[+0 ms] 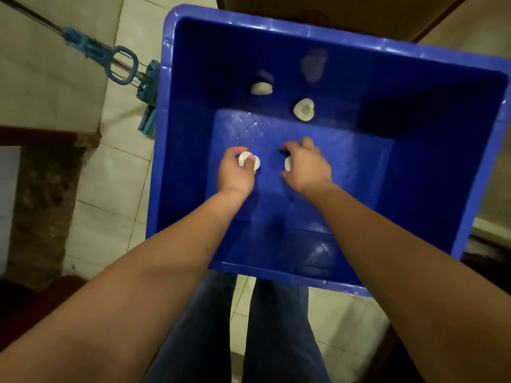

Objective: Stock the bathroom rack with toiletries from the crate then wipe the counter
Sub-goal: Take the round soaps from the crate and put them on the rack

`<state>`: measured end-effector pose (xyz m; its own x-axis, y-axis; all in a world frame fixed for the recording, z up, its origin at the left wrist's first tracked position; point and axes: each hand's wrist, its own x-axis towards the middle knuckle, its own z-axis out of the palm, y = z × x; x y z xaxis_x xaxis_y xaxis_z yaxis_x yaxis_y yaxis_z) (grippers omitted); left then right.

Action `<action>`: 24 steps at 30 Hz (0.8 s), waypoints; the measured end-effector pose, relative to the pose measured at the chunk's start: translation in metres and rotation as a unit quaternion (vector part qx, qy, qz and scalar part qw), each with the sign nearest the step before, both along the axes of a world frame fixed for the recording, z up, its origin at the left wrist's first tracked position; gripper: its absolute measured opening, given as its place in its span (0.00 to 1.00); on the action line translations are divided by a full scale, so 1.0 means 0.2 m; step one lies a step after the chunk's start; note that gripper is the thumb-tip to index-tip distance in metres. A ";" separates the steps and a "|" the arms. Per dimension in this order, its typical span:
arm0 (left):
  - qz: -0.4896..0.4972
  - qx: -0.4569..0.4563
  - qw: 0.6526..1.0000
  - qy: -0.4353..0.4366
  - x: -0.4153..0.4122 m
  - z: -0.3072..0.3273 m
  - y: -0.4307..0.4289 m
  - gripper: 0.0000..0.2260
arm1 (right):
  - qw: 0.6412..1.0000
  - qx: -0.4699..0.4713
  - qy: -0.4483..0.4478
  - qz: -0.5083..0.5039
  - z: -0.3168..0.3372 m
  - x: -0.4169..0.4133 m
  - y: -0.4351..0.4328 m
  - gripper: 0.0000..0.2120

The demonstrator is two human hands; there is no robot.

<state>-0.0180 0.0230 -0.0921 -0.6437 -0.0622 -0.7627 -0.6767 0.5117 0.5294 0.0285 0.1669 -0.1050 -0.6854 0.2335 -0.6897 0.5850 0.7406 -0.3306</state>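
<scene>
I see both hands low in the blue crate (188, 134), mid-floor: left hand (235, 172) pinches a white soap (247, 159), right hand (307, 167) curls fingers round a second soap (288, 163); crate walls stand well clear

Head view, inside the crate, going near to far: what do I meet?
Left hand gripping white soap, level with right hand gripping another soap piece → heart-shaped soap → oval soap, farthest.

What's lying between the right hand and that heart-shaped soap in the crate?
Nothing: in the head view, only bare blue crate floor separates the right hand and the heart-shaped soap.
</scene>
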 end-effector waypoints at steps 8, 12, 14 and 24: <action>0.002 0.025 1.000 -0.014 0.02 0.04 -0.05 0.08 | 0.989 -0.066 0.009 -0.130 0.02 0.03 -0.06 0.12; -0.009 0.050 0.999 -0.005 0.01 0.15 -0.06 0.06 | 0.968 -0.122 0.015 -0.220 0.16 0.04 -0.14 0.12; -0.021 0.063 0.998 0.000 0.00 0.24 -0.06 0.05 | 0.954 -0.147 0.022 -0.259 0.27 0.05 -0.17 0.12; -0.130 0.161 0.977 0.052 0.05 0.87 -0.10 0.03 | 0.864 -0.202 0.103 -0.449 1.08 0.28 -0.25 0.10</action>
<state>-0.0080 0.0032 0.0823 -0.6806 0.3460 -0.6458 -0.4802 0.4551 0.7499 0.0835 0.1174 0.1114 -0.4719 0.5037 -0.7236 0.7613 -0.1810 -0.6226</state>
